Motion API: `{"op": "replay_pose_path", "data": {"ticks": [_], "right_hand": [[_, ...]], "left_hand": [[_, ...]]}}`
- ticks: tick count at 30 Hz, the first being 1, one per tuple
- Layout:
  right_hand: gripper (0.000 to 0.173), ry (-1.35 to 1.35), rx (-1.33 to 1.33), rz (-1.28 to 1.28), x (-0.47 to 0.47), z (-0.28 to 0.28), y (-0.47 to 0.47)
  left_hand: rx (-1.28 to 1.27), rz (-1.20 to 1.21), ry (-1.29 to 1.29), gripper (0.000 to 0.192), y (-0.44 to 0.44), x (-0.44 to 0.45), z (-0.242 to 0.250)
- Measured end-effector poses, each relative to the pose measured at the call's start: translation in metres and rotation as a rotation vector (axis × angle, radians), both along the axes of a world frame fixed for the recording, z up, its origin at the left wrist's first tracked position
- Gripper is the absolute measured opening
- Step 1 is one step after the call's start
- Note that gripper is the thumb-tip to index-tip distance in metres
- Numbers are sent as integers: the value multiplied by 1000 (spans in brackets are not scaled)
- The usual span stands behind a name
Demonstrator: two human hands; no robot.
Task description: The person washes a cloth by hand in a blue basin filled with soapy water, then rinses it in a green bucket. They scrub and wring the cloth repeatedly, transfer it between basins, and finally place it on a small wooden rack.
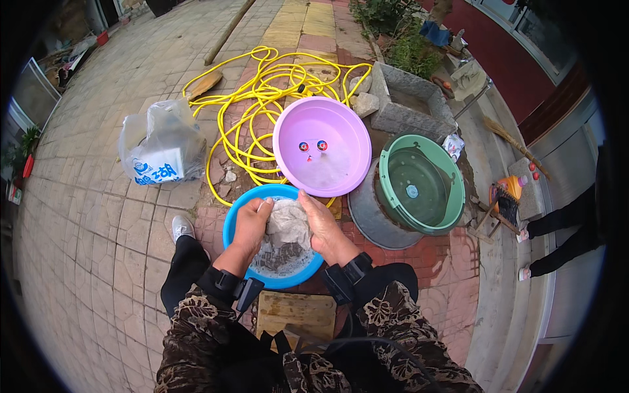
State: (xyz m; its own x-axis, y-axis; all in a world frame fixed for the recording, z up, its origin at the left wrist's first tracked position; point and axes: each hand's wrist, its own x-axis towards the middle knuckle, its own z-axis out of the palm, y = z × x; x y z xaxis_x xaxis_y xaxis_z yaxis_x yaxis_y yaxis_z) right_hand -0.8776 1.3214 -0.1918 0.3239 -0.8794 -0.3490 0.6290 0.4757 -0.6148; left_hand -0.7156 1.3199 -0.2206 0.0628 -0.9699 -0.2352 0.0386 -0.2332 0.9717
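Both my hands hold a wet, greyish-white cloth over a blue plastic basin. My left hand pinches the cloth's left edge between thumb and fingers. On the other side, my right hand grips the right edge, thumb pointing up. Cloudy, sudsy water with a dark, greyish mass fills the basin below; whether that mass is more cloth, I cannot tell. A pink basin with foam inside stands just beyond the blue one. To its right, a green basin holding water sits on a grey metal tub.
A yellow hose lies in loops beyond the basins. At left stands a plastic bag bearing writing. A stone trough is behind the green basin. Another person's legs show at right, near an orange bottle and a broom.
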Motion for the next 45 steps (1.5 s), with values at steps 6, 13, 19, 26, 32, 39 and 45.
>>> {"op": "replay_pose_path", "data": {"ticks": [6,13,19,26,32,39,45], "right_hand": [[36,149,-63,85,-11,5,-5],[38,63,-179,-100,-26,16,-5],[49,23,-48,98,-13,10,11],[29,445,-402,-292,-27,-2,-5],[24,653,-618,-425,-29,14,-2],[25,72,-160,-465,-3,-2,-4],[16,142,151,-522,37,-7,18]], "left_hand": [[223,-347,309,28,6,8,38],[111,-378,677,33,16,2,59],[90,-353,797,32,17,9,59],[-177,-57,210,21,15,16,56],[-682,21,-306,18,10,18,44],[-177,73,402,22,16,-29,54],[-543,101,-550,34,20,-57,60]]}}
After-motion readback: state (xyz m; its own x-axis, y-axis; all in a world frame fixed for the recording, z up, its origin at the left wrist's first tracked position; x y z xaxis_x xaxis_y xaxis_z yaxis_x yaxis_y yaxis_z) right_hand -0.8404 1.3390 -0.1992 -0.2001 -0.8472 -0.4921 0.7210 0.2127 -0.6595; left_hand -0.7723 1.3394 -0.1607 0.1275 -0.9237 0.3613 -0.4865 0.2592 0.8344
